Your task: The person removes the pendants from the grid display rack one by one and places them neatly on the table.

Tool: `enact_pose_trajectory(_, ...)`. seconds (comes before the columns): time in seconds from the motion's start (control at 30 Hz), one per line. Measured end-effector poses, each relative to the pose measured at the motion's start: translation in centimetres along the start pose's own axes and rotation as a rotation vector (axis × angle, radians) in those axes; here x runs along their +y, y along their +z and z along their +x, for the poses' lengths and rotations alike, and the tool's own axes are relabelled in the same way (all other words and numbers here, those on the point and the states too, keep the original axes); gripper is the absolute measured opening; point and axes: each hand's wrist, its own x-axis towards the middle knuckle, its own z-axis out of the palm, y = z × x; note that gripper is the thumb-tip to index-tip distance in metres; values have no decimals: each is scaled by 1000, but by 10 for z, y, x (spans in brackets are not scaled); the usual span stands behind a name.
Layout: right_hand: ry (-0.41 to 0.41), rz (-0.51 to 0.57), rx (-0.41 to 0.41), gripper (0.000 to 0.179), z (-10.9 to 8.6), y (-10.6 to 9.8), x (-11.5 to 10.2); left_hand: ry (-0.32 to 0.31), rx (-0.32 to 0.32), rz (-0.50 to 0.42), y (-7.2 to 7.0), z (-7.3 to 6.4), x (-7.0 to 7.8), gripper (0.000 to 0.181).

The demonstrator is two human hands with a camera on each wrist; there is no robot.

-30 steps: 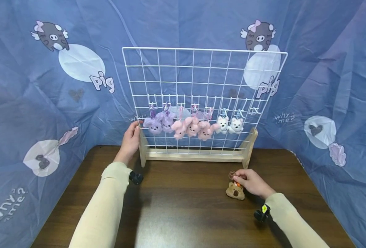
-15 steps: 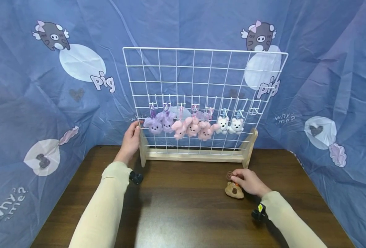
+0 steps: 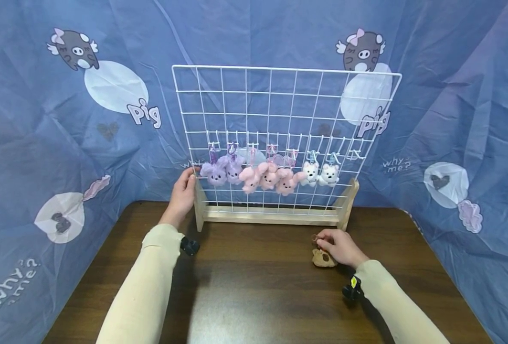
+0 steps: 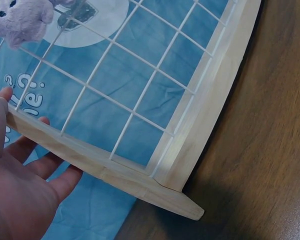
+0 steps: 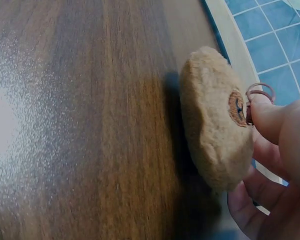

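Note:
My left hand (image 3: 182, 196) grips the left wooden upright (image 4: 90, 162) of a white wire-grid display rack (image 3: 280, 69), thumb in front and fingers behind. My right hand (image 3: 342, 246) pinches a brown plush keychain (image 3: 322, 258) near its ring, low in front of the rack's right end. In the right wrist view, a brown ring (image 5: 260, 85) shows above the thumb tip, and the plush head (image 5: 212, 115) hangs beside the fingers, its dark embroidered nose turned toward the rack. Purple plush keychains (image 3: 216, 175), pink ones (image 3: 268, 177) and white bear ones (image 3: 310, 173) hang in a row on the rack's hooks.
A further white hook (image 3: 354, 154) sits at the row's right end. The rack's wooden base (image 3: 271, 217) stands at the back of a dark brown table (image 3: 254, 286). Blue printed cloth (image 3: 108, 157) surrounds the table behind and at both sides.
My right hand has moved left and slightly back toward the rack with the brown plush keychain, which has tilted. My left hand stays on the upright.

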Motion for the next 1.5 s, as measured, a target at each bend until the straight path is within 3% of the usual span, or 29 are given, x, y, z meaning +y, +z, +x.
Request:
enact_pose_trajectory(0.57, 72, 3, 29, 7, -2, -3, 2, -5, -7, -8, 2, 1, 3, 38)
enact_pose_trajectory(0.97, 77, 44, 110, 16, 2, -22, -10, -23, -17, 10, -3, -2, 0, 43)
enact_pose_trajectory(1.13, 100, 90, 186, 20, 6, -39, -20, -26, -22, 18, -3, -2, 2, 44)
enact_pose_trajectory(1.5, 62, 197, 451, 31, 17, -71, -48, -26, -15, -2, 0, 0, -1, 41)
